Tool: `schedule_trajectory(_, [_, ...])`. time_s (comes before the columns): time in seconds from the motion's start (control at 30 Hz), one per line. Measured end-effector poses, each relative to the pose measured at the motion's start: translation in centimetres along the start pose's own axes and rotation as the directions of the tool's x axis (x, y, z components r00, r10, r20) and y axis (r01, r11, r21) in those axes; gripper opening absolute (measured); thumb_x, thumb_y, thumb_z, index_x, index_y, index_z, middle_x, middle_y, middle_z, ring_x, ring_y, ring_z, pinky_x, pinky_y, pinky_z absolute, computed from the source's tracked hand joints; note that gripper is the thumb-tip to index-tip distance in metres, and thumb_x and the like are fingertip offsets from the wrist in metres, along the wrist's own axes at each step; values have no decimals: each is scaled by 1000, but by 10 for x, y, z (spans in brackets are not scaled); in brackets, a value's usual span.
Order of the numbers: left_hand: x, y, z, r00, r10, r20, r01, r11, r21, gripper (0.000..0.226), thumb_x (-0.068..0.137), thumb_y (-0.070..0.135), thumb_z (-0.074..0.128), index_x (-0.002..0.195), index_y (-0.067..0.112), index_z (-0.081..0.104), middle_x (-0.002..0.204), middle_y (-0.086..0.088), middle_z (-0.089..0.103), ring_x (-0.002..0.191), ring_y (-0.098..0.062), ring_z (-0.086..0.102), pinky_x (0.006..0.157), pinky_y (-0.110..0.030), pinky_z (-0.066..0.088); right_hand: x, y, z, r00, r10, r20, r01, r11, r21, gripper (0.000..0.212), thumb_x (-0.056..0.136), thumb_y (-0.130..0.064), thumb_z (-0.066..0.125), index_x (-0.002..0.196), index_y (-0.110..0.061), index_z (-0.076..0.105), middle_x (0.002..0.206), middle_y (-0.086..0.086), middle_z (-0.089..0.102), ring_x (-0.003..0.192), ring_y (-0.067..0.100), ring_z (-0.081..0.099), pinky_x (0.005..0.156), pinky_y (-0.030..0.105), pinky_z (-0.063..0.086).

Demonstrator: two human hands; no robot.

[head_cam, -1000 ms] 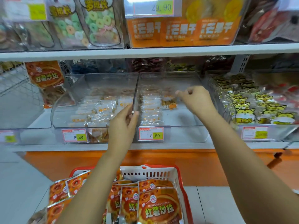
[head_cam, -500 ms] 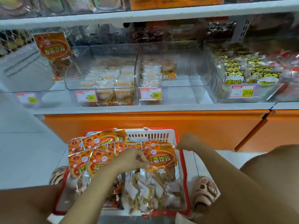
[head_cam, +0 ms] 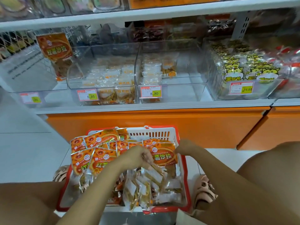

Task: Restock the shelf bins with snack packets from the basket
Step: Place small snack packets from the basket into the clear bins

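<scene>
Light was bright and even, with only soft shadows. Faint glare lay on the clear bins point(head_cam: 172, 46). Motion blur smeared the red packs point(head_cam: 290, 62) at right and the top shelf point(head_cam: 146, 16), whose edge bowed from lens distortion.

Pale tiled floor point(head_cam: 24, 151), orange shelf base point(head_cam: 162, 124)

White shelf point(head_cam: 162, 106) carrying clear bins point(head_cam: 183, 93) side by side, price tags point(head_cam: 151, 93) on bin fronts, pale floor point(head_cam: 29, 156) below, red basket point(head_cam: 188, 192) standing on it
</scene>
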State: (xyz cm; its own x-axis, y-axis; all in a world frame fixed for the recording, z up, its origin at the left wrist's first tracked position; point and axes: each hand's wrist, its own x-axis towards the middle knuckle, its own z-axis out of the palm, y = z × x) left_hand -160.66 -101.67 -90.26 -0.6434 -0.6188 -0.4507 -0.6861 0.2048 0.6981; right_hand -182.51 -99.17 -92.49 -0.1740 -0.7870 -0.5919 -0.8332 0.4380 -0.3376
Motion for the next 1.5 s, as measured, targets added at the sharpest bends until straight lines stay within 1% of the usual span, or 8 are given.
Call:
schedule_trajectory(0.17, [-10,27,-41,886,145,-439,-138,989,49,21,74,14,79,79,26,63,82,4,59,79,-11,59,67,-27,50,-1,-19,-24,974,-47,-221,138,898,418,59,93,-47,54,139,-10,45,138,11,52,119,25,55,98,38,47])
schedule_trajectory(0.3, [-12,49,-49,619,434,-655,-298,901,315,31,77,12,76,81,33,53,87,18,52,80,-1,54,72,-12,46,-24,-40,-48,969,-238,58,23,327,945,68,88,-55,53,128,0,52,115,19,67,98,28,69,84,35,57])
schedule_trajectory(0.43, [-3,52,-37,480,632,-609,-350,774,527,18,80,14,73,88,20,58,90,13,48,84,-1,46,75,-13,40,-39,-53,-65,951,-301,-64,99,101,990,37,93,-40,55,108,-8,66,102,7,73,109,30,64,90,39,54])
schedule_trajectory(0.63, [-1,72,-18,547,304,-780,-444,895,37,30,79,41,72,103,32,58,109,16,54,103,1,54,86,-12,44,-43,-50,-74,893,-94,-440,429,472,770,40,100,-41,41,95,-11,66,90,10,70,80,12,66,72,24,51])
schedule_trajectory(0.8, [27,98,-20,589,-143,-795,-413,793,-448,39,92,51,44,91,16,60,81,7,65,76,-8,63,76,-33,53,-44,-59,-69,734,-46,-677,633,406,659,51,101,-44,34,90,1,57,88,25,62,77,36,60,69,43,50])
schedule_trajectory(0.93, [36,118,-13,484,-129,-866,-461,803,-377,39,98,38,42,69,13,47,55,2,41,48,-4,38,46,-18,33,-49,-63,-65,660,-25,-751,713,336,615,51,101,-43,32,83,-1,54,76,21,59,70,35,56,64,43,48])
schedule_trajectory(1.27, [47,129,-38,327,-102,-940,-678,667,-308,17,92,25,59,90,9,54,66,5,37,56,-1,37,54,-13,37,-51,-60,-75,758,-70,-648,648,188,738,48,102,-44,29,103,-17,68,93,5,74,91,16,70,82,32,56])
schedule_trajectory(1.5, [43,123,-94,523,212,-825,-534,836,-123,20,84,31,68,80,15,57,67,-1,50,61,-9,46,55,-19,39,-50,-42,-149,760,-386,-524,646,545,535,27,78,-34,73,103,-27,67,87,-4,72,83,3,66,75,18,49])
